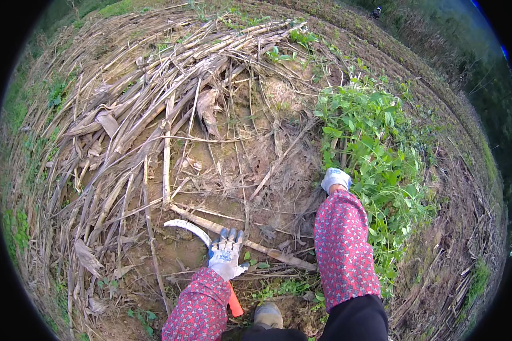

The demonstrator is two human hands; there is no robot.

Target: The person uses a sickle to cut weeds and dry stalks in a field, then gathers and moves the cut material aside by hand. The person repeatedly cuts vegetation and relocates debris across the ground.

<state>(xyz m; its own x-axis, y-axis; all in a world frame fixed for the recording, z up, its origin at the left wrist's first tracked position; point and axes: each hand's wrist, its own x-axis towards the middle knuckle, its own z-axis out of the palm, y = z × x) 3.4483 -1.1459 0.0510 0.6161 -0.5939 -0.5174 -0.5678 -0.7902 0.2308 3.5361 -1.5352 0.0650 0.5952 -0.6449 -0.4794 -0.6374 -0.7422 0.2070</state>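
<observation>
My left hand (pixel 227 252), in a white knit glove with blue-coated fingertips, is palm down with its thumb out to the side. Beneath it a sickle passes, its curved pale blade (pixel 190 226) emerging on the left and its orange handle (pixel 234 301) behind the wrist. The fingers reach over a dry stalk (pixel 277 255); whether they grip the stalk or sickle is unclear. My right hand (pixel 336 180), gloved alike, is at the left edge of a leafy green vine heap (pixel 371 140), its fingers hidden from view. Red flowered sleeve covers wrap both forearms.
A large pile of dry stalks (pixel 153 102) spreads across the left and far side. Bare soil with dry leaf litter (pixel 260 170) lies between pile and vines. A shoe tip (pixel 269 315) shows below. At the far upper right, a small distant figure (pixel 376 12) is too small to make out.
</observation>
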